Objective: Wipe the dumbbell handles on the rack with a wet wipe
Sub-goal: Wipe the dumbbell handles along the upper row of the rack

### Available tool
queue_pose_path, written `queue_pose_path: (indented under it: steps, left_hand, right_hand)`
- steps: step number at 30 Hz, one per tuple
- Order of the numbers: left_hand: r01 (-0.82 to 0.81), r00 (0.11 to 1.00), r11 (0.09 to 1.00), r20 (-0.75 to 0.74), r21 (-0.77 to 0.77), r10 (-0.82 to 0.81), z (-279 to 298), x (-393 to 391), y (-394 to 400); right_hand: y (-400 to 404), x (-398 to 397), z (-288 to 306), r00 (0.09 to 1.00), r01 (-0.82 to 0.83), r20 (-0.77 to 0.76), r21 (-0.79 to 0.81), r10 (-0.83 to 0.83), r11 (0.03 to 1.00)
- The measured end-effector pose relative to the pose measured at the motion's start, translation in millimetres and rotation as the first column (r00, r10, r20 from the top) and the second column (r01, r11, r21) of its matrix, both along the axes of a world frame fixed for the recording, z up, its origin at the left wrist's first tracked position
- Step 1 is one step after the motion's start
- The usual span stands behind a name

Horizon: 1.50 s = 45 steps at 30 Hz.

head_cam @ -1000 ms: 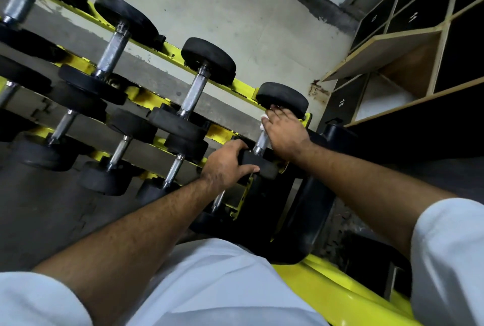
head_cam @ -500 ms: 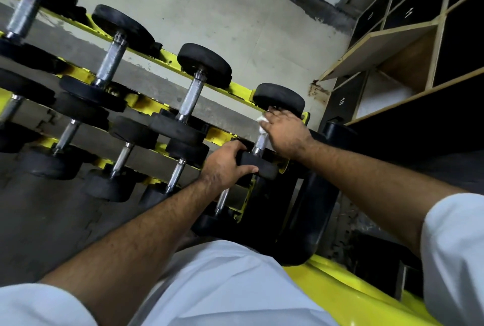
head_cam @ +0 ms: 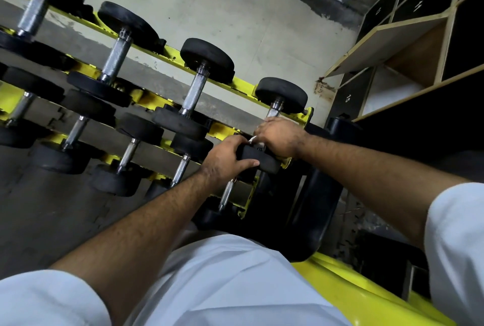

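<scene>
While two hands [head_cam: 280,137] wipe, eight dumbbells [head_cam: 195,90]

The yellow dumbbell rack [head_cam: 237,83] in front of me runs from ten o'clock down toward three o'clock. Black-headed dumbbells lie across its rails in two tiers. On the upper tier I see one at eleven o'clock [head_cam: 116,53], one at twelve [head_cam: 195,90] and the end dumbbell [head_cam: 281,95] at one o'clock. Smaller dumbbells [head_cam: 74,132] lie on the lower tier.
</scene>
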<state>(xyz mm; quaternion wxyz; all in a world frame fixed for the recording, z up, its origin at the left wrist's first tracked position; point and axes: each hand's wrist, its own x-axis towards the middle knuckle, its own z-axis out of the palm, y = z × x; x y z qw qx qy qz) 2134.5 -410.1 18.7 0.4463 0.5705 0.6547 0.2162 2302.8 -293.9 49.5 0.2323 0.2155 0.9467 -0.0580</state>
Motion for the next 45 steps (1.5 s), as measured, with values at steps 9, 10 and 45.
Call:
queue_pose_path:
  steps: [9,10,45]
  left_hand:
    - [0.098,0.995,0.995,-0.015,0.021,-0.098,-32.1,-11.2,5.7]
    - [0.097,0.995,0.995,-0.002,0.033,-0.097,-36.2,-9.7,7.9]
    - [0.351,0.604,0.932,-0.784,0.095,-0.147,9.5,81.4,-9.3]
  right_hand:
    - [-15.3,5.0,7.3,0.725,0.508,-0.393,-0.248,-0.565,0.825]
    - [-17.0,4.7,4.7,0.69,0.534,-0.406,-0.273,-0.599,0.8]
    - [-28.1,39.6,4.6,0.329,0.702,-0.593,-0.367,-0.735,0.611]
